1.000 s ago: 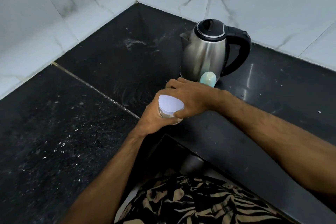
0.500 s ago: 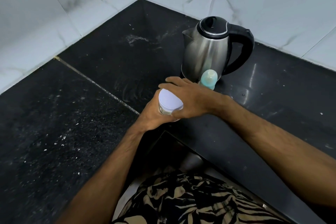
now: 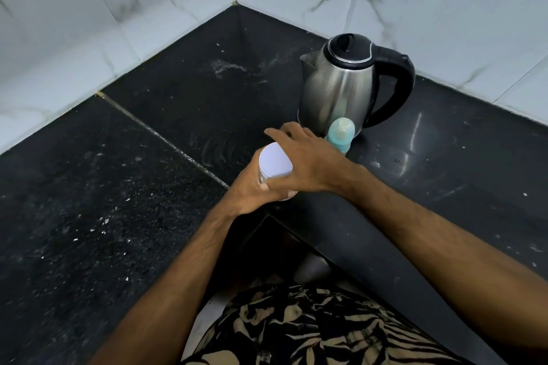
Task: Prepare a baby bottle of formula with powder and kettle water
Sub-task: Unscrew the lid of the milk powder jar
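Your left hand [image 3: 252, 187] is wrapped around a small clear jar [image 3: 274, 178], and your right hand [image 3: 308, 160] grips its smooth, round white lid [image 3: 274, 161]. Just behind, a pale blue baby bottle [image 3: 341, 135] stands on the speckled black table [image 3: 89, 187], beside the shiny steel kettle [image 3: 338, 92].

head cam only | looks forward and steeply down from above | close over counter [image 3: 89, 216] corner, forearms run up from bottom edge | kettle [image 3: 341, 92] upper right | wide-angle, walls bowed | no second view
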Motion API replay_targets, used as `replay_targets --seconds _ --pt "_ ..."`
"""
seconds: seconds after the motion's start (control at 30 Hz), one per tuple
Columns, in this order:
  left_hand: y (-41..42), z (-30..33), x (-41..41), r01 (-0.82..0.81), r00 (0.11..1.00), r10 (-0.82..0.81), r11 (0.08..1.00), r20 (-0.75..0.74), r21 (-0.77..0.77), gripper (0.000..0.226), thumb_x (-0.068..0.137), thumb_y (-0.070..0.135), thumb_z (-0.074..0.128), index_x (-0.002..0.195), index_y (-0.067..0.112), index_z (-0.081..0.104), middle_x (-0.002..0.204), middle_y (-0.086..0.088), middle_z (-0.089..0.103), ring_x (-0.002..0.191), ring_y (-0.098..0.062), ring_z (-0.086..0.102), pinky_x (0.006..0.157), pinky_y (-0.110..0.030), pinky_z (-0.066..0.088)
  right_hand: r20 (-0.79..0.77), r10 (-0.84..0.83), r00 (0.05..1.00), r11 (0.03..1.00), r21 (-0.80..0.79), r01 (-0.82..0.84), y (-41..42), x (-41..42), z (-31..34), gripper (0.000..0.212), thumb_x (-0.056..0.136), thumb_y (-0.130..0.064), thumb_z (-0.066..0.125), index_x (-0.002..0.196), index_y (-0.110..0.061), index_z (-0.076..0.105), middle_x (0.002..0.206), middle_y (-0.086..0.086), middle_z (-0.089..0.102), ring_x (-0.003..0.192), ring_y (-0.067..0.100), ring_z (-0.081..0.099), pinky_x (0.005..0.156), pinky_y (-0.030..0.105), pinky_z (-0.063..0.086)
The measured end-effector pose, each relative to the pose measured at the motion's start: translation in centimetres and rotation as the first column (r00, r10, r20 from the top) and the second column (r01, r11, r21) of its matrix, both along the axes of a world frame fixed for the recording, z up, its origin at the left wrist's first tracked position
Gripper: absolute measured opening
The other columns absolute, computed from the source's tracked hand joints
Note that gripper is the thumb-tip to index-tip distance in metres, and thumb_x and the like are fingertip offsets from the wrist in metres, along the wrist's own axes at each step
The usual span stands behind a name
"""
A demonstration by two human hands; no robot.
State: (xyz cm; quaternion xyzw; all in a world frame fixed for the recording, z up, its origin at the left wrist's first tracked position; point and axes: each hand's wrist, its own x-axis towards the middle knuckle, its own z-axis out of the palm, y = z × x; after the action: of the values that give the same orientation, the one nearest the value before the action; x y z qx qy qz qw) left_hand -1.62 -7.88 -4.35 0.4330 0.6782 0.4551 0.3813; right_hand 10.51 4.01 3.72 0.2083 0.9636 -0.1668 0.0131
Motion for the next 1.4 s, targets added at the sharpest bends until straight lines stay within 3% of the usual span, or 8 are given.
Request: replay_targets --seconds 0.13,0.3,0.43,0.57,0.73,0.97,1.23,1.4 --pt "0.1 -0.2 0.1 -0.002 1.000 0.002 1.000 0.004 0.011 0.100 0.059 0.030 0.092 0.142 0.032 0.036 0.132 0.015 0.059 0.124 -0.001 0.055 0.098 -0.025 0.049 -0.080 -0.002 0.997 0.992 0.122 0.011 -0.4 -0.5 -0.3 0.073 0.078 -0.060 0.067 0.137 -0.020 0.048 0.124 0.003 0.052 0.113 0.024 0.053 0.089 0.040 0.049" --pt "0.0 0.0 0.0 0.008 1.000 -0.008 1.000 -0.001 0.014 0.098 0.057 0.036 0.088 0.139 0.038 0.035 0.131 0.019 0.057 0.123 0.004 0.052 0.093 -0.013 0.045 -0.105 0.107 0.989 0.965 -0.228 -0.128 0.2 0.1 -0.5 0.086 0.077 -0.040 0.073 0.151 -0.024 0.032 0.151 0.000 0.032 0.135 0.022 0.038 0.107 0.039 0.041" --pt "0.1 -0.3 0.1 -0.012 1.000 0.012 1.000 0.012 0.006 0.100 0.060 0.034 0.091 0.142 0.035 0.034 0.128 0.018 0.060 0.120 -0.001 0.057 0.094 -0.023 0.051 -0.172 -0.051 0.984 0.998 0.024 0.056 -0.2 0.0 -0.8 0.085 0.073 -0.068 0.067 0.140 -0.021 0.044 0.133 0.003 0.047 0.117 0.023 0.052 0.089 0.038 0.050" --pt "0.2 -0.6 0.0 -0.007 1.000 0.007 1.000 -0.006 -0.003 0.100 0.062 0.025 0.091 0.144 0.031 0.034 0.127 0.018 0.062 0.119 -0.001 0.058 0.093 -0.021 0.050 -0.179 -0.030 0.983 0.982 0.176 0.062 -0.7 -0.5 -0.7 0.065 0.078 -0.059 0.067 0.126 -0.017 0.052 0.117 0.005 0.054 0.101 0.024 0.055 0.075 0.033 0.044" --pt "0.1 -0.4 -0.1 0.012 1.000 -0.012 1.000 0.009 0.003 0.105 0.059 0.031 0.088 0.147 0.028 0.030 0.139 0.012 0.053 0.129 -0.003 0.050 0.101 -0.022 0.046 -0.127 0.071 0.989 0.976 -0.196 -0.095 -0.3 -0.1 -0.4 0.086 0.074 -0.035 0.073 0.148 -0.023 0.031 0.146 0.003 0.037 0.129 0.026 0.043 0.100 0.040 0.045" --pt "0.1 -0.5 0.0 -0.013 1.000 0.013 1.000 0.004 -0.009 0.098 0.061 0.023 0.088 0.141 0.034 0.033 0.129 0.015 0.057 0.119 0.002 0.055 0.091 -0.018 0.049 -0.072 -0.042 0.996 0.991 0.127 0.051 -0.7 -0.2 -1.2 0.084 0.076 -0.065 0.067 0.141 -0.019 0.041 0.129 0.005 0.050 0.115 0.025 0.050 0.090 0.040 0.045" --pt "0.0 -0.2 0.2 -0.001 1.000 0.001 1.000 0.008 0.016 0.100 0.060 0.033 0.090 0.144 0.031 0.034 0.138 0.016 0.055 0.129 0.000 0.050 0.101 -0.020 0.046 0.010 0.124 0.992 0.955 -0.274 -0.117 0.5 0.0 -0.4 0.101 0.073 -0.043 0.080 0.154 -0.029 0.021 0.160 0.002 0.017 0.146 0.026 0.020 0.117 0.044 0.029" --pt "0.1 -0.5 0.0 -0.032 0.999 0.032 0.999 0.024 -0.009 0.101 0.056 0.030 0.090 0.141 0.036 0.035 0.132 0.010 0.057 0.123 -0.007 0.056 0.098 -0.032 0.051 -0.051 -0.060 0.997 0.993 0.095 0.065 -0.3 -0.1 -0.7 0.091 0.074 -0.072 0.064 0.145 -0.019 0.039 0.135 0.006 0.047 0.121 0.026 0.049 0.097 0.043 0.044"
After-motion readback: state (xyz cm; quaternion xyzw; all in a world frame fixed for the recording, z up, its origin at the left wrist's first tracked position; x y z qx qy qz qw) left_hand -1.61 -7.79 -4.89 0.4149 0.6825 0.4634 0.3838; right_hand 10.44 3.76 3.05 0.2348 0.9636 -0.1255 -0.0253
